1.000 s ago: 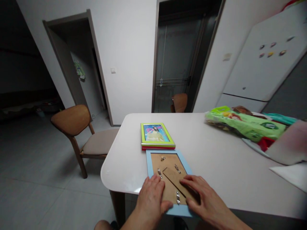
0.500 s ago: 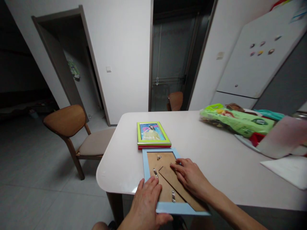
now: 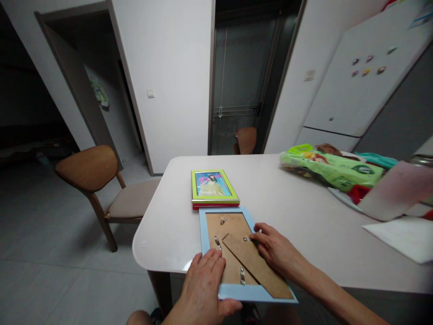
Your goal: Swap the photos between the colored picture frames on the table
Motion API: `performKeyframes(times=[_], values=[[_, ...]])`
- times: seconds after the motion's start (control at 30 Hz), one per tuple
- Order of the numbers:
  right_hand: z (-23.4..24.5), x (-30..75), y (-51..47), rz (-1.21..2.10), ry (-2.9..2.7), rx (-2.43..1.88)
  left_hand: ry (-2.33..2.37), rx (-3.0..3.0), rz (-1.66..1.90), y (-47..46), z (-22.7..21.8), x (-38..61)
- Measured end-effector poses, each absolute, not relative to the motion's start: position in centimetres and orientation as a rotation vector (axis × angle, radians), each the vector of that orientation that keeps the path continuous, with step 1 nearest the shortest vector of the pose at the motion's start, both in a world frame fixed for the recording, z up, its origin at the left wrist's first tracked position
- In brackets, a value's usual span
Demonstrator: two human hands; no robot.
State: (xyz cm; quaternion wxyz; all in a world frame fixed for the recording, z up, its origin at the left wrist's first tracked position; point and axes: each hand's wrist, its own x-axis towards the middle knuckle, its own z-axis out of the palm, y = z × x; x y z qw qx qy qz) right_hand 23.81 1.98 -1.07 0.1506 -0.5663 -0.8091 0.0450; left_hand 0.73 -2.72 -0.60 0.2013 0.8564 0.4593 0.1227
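Far left, chair (image 3: 86,169) beside white surface (image 3: 162,221). Green picture frame (image 3: 211,185) stacked on red frame (image 3: 216,206), close behind blue frame (image 3: 243,292). Far right, green bag (image 3: 333,168). Blue frame face down, overhanging near surface edge: brown back (image 3: 233,268), silvery clips (image 3: 242,276), slanted stand (image 3: 259,266). Left hand (image 3: 203,280) flat on left side, thumb wide. Right hand (image 3: 275,250) bent at right clip (image 3: 247,239), cannot tell if pinching.

A brown wooden chair (image 3: 89,168) with a beige seat (image 3: 133,198) stands left of the white, round-cornered table (image 3: 264,194). On the table's right side lie a light-green plastic package (image 3: 338,170) and a flat white sheet (image 3: 401,238). Beyond the table are a dark-framed glass door (image 3: 238,81), a second brown chair (image 3: 246,140) and a white refrigerator (image 3: 352,97) with magnets (image 3: 366,72).
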Motion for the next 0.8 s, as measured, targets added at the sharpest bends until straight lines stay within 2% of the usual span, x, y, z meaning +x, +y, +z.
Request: performKeyframes(times=[0.2, 0.37, 0.6, 0.8], values=[[-0.1, 22.5, 0.3, 0.063, -2.335, -1.499, 1.287, 2.395, 0.335, -2.7, -0.6, 0.8], [0.8, 20.2, -2.6, 0.312, -2.482, -1.22, 1.284, 2.422, 0.348, -2.7, -0.7, 0.8], [0.8, 20.3, -2.5, 0.457, -2.486, -1.222, 1.258, 2.469, 0.393, -2.8, -0.8, 0.9], [0.4, 19.6, -1.2, 0.458, -2.474, -1.235, 1.255, 2.473, 0.392, -2.7, -0.6, 0.7]])
